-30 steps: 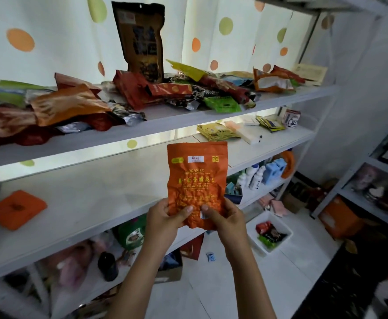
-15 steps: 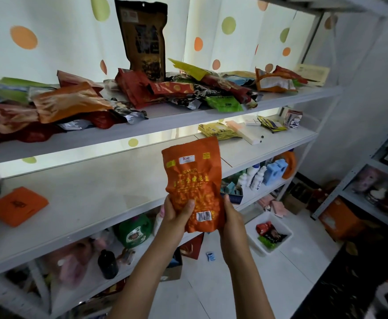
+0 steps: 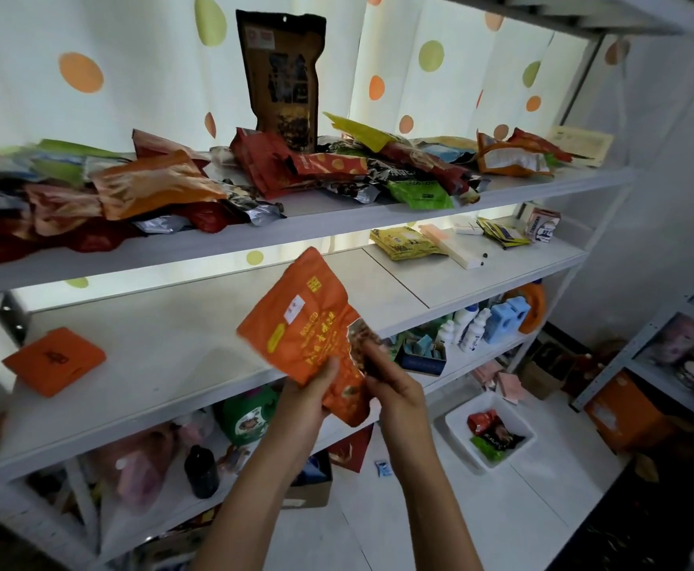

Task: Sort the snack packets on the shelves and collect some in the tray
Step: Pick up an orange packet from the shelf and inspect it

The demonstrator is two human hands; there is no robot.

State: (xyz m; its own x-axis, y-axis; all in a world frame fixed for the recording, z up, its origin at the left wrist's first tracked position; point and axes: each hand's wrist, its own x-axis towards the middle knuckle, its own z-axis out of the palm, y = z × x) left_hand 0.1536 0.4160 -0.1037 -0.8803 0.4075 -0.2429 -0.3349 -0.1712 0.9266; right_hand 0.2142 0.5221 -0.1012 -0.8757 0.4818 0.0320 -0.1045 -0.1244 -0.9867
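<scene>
Sorting is at an early stage — the left hand [image 3: 308, 399] and right hand [image 3: 394, 389] both grip one orange packet [image 3: 312, 327], the tray [image 3: 456, 426] holds few packets, and the top-shelf pile [image 3: 254, 179] remains unsorted.

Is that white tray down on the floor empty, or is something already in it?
Not empty. The white tray on the floor holds a few packets: a red one, a dark one and a green one.
</scene>
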